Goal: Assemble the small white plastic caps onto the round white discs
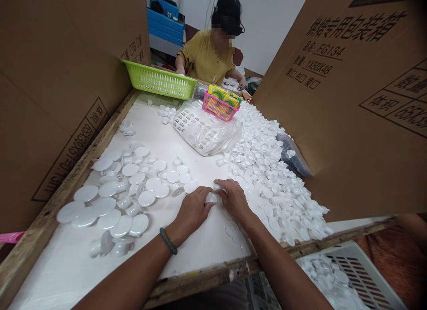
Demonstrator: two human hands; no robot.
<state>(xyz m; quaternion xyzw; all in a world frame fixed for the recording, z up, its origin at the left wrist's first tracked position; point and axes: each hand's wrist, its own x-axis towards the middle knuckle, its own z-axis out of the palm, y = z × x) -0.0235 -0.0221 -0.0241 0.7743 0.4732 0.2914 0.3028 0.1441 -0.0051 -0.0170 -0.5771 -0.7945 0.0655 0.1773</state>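
Near the middle of the white table (187, 265), my left hand (196, 205) is closed on a small white plastic disc (211, 198), pinched between thumb and fingers. Close beside it, my right hand (231, 195) has its fingers curled together around a white piece that is mostly hidden by them. The hands almost touch. To the left lie assembled-looking white round-topped plastic pieces (147, 198), some with stems showing. On the right spreads a large heap of smaller white plastic discs (267, 176), reaching close to my right hand.
Tall cardboard boxes stand at left (66, 78) and right (350, 136). Behind are a plastic bag (200, 132), a pink basket (218, 106) holding yellow boxes and a green basket (160, 81). A person (210, 52) sits across. A white crate (363, 261) of pieces sits below right.
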